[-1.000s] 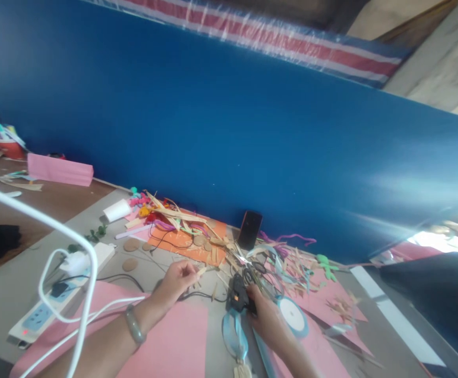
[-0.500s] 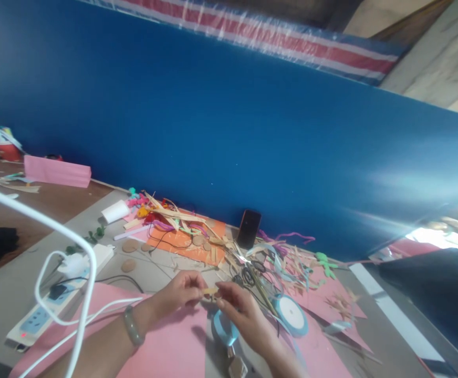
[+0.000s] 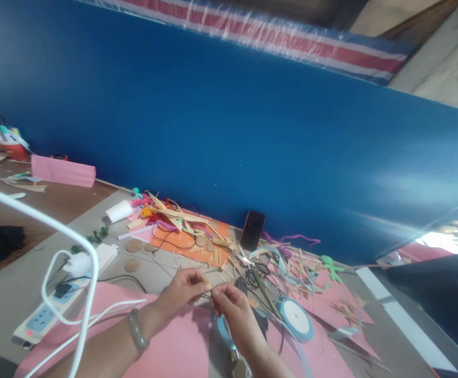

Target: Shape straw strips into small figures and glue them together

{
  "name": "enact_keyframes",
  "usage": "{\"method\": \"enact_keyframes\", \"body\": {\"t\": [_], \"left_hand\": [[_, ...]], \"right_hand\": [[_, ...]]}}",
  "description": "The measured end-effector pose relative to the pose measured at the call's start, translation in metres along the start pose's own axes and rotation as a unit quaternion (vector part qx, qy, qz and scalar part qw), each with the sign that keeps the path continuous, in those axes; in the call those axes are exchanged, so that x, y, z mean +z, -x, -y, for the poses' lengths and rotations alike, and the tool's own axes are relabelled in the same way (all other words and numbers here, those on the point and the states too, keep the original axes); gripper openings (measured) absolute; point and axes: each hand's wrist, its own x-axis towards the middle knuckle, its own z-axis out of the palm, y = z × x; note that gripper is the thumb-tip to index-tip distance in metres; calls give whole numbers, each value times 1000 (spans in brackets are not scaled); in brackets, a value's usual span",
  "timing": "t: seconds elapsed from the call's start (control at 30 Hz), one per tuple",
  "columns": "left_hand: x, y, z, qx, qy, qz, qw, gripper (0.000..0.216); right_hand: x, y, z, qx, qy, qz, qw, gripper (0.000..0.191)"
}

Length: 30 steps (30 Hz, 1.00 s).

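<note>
My left hand (image 3: pixel 184 291) and my right hand (image 3: pixel 231 310) meet over the pink paper sheet (image 3: pixel 174 346) at the table's front. Both pinch one small tan piece (image 3: pixel 208 286), the left from the left side, the right from the right; what the piece is cannot be made out. A greenish bracelet (image 3: pixel 137 329) sits on my left wrist. A light blue ribbon (image 3: pixel 223 331) lies under my right hand. The black glue gun (image 3: pixel 252 304) lies just behind my right hand, mostly hidden.
A heap of craft scraps, straw strips and pipe cleaners covers the orange sheet (image 3: pixel 191 244). A dark phone (image 3: pixel 252 231) leans on the blue wall. A ribbon spool (image 3: pixel 295 317) lies right of my hands. A power strip (image 3: pixel 50 312) with white cables sits left.
A second ago my right hand rested on the black glue gun; it has come left and joined my left hand on the small tan piece. The left hand barely moved.
</note>
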Motion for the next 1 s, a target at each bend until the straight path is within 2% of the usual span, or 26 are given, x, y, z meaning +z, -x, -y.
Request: {"method": "enact_keyframes", "body": {"t": [0.07, 0.13, 0.2, 0.27, 0.3, 0.37, 0.47, 0.57, 0.73, 0.87, 1.0], "left_hand": [[0, 0, -1, -20, 3, -15, 1000, 15], [0, 0, -4, -48, 14, -34, 998, 16], [1, 0, -7, -69, 23, -57, 996, 17], [1, -1, -9, -78, 32, -72, 994, 18], [1, -1, -9, -80, 36, -74, 993, 19], [1, -2, -6, -77, 40, -74, 993, 20], [-1, -4, -1, -63, 44, -70, 995, 20], [-2, -6, 2, -58, 54, -68, 995, 20], [-3, -8, 1, -62, 54, -90, 993, 22], [-4, -9, 2, -47, 66, -106, 991, 24], [-3, -9, 1, -58, 86, -97, 990, 24]], "right_hand": [[-7, -1, 5, -19, 85, 16, 996, 30], [-27, -6, 14, -64, 230, 11, 971, 29], [-58, -16, 25, -123, 424, -52, 896, 25], [-93, -29, 33, -98, 589, -114, 794, 22], [-109, -36, 36, -69, 643, -118, 754, 21], [-133, -49, 37, -47, 664, -115, 738, 17], [-148, -64, 29, -36, 674, -92, 732, 13], [-147, -75, 18, -29, 683, -87, 725, 11], [-145, -85, 10, -24, 695, -114, 709, 18], [-144, -77, 19, -61, 700, -136, 699, 23], [-142, -56, 35, -112, 695, -182, 686, 29]]}}
